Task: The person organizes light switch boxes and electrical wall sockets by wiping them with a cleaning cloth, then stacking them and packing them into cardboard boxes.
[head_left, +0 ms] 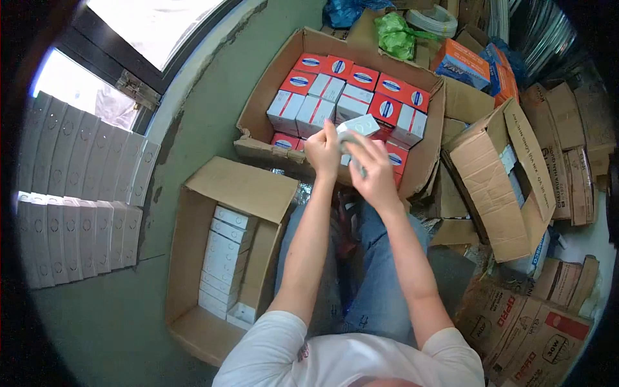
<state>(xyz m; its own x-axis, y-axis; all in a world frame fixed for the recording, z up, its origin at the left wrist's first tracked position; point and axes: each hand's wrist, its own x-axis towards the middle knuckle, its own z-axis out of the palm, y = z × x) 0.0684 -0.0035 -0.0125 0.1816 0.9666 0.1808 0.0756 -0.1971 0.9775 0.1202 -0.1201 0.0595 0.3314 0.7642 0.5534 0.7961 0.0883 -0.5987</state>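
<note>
My left hand [324, 151] is closed at the left side of a small white box [361, 125], held above the large open carton [263, 72]. At the right, my right hand [373, 169] has its fingers curled around a greyish object beside that box; motion blur hides what the object is. Below both hands, the large carton holds several small boxes with red tops [363, 77] and white sides. Nearer to me on the left, an open carton [182, 284] contains a row of white boxes [221, 258].
White boxes [77, 226] are stacked in rows at the far left, by a window. Opened cardboard cartons [480, 187] lie to the right, with orange and blue boxes [461, 63] and a green plastic bag [394, 35] behind. Printed brown cartons [516, 332] stand at the lower right.
</note>
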